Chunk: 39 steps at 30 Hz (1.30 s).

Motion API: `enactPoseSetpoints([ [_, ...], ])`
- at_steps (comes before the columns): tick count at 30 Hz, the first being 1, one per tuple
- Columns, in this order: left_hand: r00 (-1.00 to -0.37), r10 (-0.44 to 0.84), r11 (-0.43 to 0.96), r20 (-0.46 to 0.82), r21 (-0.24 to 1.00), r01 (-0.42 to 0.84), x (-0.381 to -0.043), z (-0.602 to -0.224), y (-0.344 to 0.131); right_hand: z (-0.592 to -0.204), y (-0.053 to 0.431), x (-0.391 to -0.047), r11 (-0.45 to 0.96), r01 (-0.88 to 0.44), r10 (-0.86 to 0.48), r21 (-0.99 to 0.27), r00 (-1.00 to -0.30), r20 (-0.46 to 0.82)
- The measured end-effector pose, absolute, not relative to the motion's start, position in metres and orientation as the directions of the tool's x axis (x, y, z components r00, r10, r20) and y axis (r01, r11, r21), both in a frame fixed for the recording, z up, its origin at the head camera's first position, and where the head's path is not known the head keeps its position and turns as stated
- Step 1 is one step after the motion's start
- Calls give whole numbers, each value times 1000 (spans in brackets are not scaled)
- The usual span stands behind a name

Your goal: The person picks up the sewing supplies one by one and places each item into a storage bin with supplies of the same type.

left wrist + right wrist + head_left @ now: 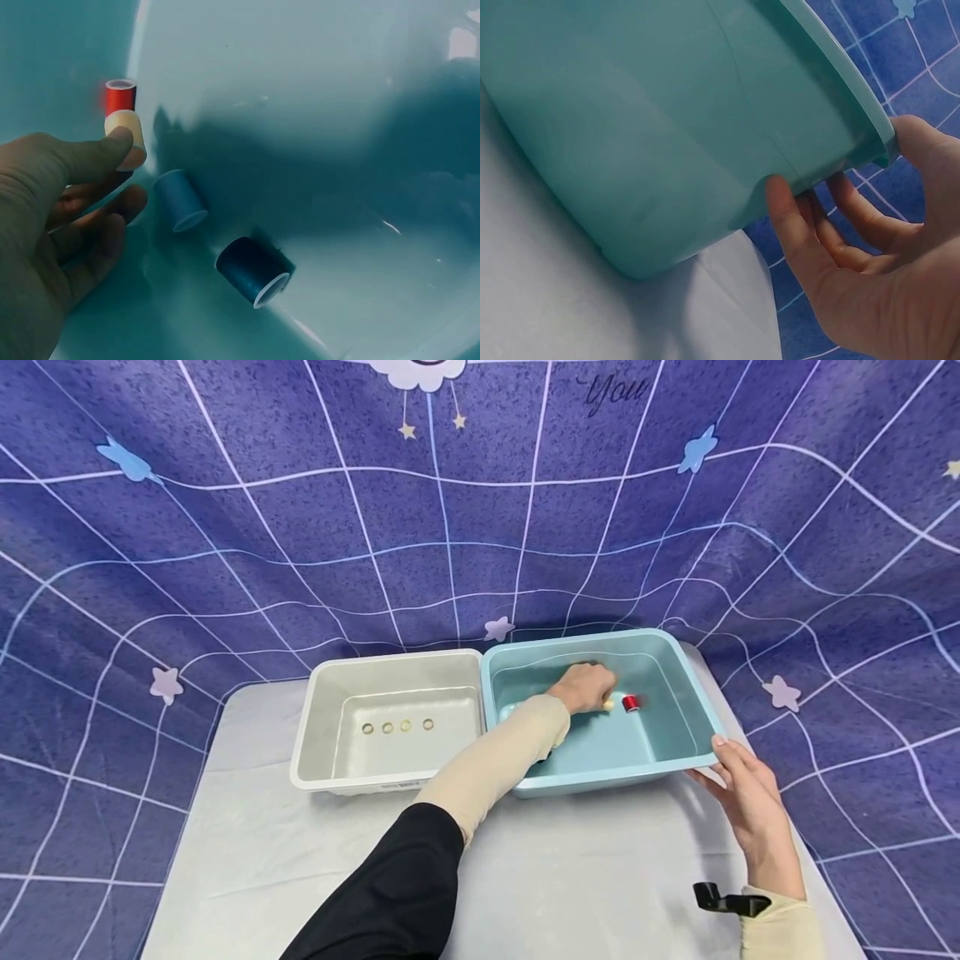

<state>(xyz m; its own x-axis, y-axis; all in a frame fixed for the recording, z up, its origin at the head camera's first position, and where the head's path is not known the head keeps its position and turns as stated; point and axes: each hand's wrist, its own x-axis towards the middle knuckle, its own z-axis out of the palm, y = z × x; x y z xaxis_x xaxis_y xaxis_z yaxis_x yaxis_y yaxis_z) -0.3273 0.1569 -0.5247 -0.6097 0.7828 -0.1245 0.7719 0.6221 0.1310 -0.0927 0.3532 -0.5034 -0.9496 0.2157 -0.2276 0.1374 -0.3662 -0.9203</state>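
Note:
Inside the light blue bin, my left hand pinches a pale yellow thread spool between thumb and fingers. A red thread spool is just beyond it, partly covered by the yellow one in the left wrist view. On the bin floor lie a blue spool close to my fingertips and a dark blue spool farther off, both on their sides. My right hand grips the bin's near right corner, thumb on the rim and fingers under it, against the outer wall.
A light grey bin stands against the blue one on its left. Along its floor runs a row of several small round marks or objects, too small to tell which. The white-covered table meets a purple-blue patterned curtain behind.

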Motion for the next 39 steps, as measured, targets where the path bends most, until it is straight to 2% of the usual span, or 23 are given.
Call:
enactPoseSetpoints([
  [7,-583,803,589,-120,21,808,-326,-526,157,-503,352,-94,-352,139,224,-926,-948,-228],
  [18,-582,800,587,-148,-11,810,-327,-533,159,-503,351,-94,-336,143,224,-931,-948,-226],
  [32,-567,814,562,-124,-73,824,-328,-540,165,-504,352,-95,-337,161,231,-928,-941,-247],
  [39,-556,826,531,-87,-208,821,-324,-541,172,-506,353,-94,-331,145,235,-932,-944,-230],
])
